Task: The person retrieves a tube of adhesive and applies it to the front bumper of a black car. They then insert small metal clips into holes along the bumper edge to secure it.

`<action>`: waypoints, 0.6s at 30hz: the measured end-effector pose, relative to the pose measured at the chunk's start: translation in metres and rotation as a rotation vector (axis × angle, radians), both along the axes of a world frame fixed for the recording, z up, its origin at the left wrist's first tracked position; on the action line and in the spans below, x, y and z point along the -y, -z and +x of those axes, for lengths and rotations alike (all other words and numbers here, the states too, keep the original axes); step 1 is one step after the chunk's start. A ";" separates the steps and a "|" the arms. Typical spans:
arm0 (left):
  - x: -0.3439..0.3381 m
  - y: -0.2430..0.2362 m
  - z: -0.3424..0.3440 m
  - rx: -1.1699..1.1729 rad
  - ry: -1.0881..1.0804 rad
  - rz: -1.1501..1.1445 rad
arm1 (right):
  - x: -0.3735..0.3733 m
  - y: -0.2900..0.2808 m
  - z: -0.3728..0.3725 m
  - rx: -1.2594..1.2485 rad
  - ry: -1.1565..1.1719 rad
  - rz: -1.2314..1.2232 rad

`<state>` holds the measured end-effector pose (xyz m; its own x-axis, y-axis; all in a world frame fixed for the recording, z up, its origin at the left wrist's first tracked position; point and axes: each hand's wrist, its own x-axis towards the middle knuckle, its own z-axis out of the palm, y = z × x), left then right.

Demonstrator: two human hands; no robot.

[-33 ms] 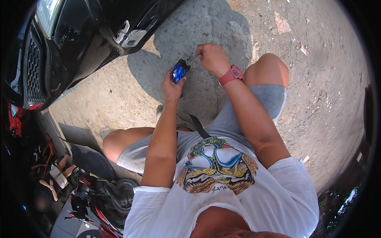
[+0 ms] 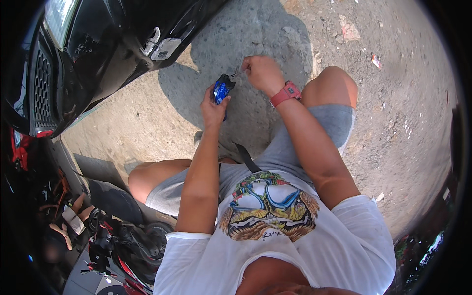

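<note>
My left hand [image 2: 215,109] is closed around a small shiny blue and black object [image 2: 223,89]. Its upper end is black, and I cannot make out its exact kind. Just to the right, my right hand [image 2: 264,73] pinches a thin pale tool [image 2: 240,73] between thumb and fingers. The tool's darker tip points left, close above the black end of the blue object. Whether the two touch is too small to tell. A red wristwatch [image 2: 286,94] is on my right wrist.
A black car bumper [image 2: 105,64] with a whitish patch [image 2: 166,47] is at the upper left. My bent knees are on both sides over rough concrete ground [image 2: 393,137]. At the lower left stand a motorcycle [image 2: 123,250] and a person, whose hand [image 2: 63,231] shows. A small wrapper [image 2: 376,61] lies upper right.
</note>
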<state>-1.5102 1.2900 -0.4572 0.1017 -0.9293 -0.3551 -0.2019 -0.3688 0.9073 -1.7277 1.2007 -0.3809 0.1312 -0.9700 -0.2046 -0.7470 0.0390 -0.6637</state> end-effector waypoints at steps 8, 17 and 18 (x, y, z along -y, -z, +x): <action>0.003 -0.015 -0.003 0.092 0.037 -0.071 | 0.003 0.005 0.006 0.032 -0.063 -0.030; 0.003 -0.022 -0.014 0.214 0.035 -0.223 | 0.002 0.013 0.005 0.011 -0.079 0.030; 0.004 -0.025 -0.015 0.218 0.038 -0.233 | 0.002 0.012 0.004 0.041 -0.077 0.042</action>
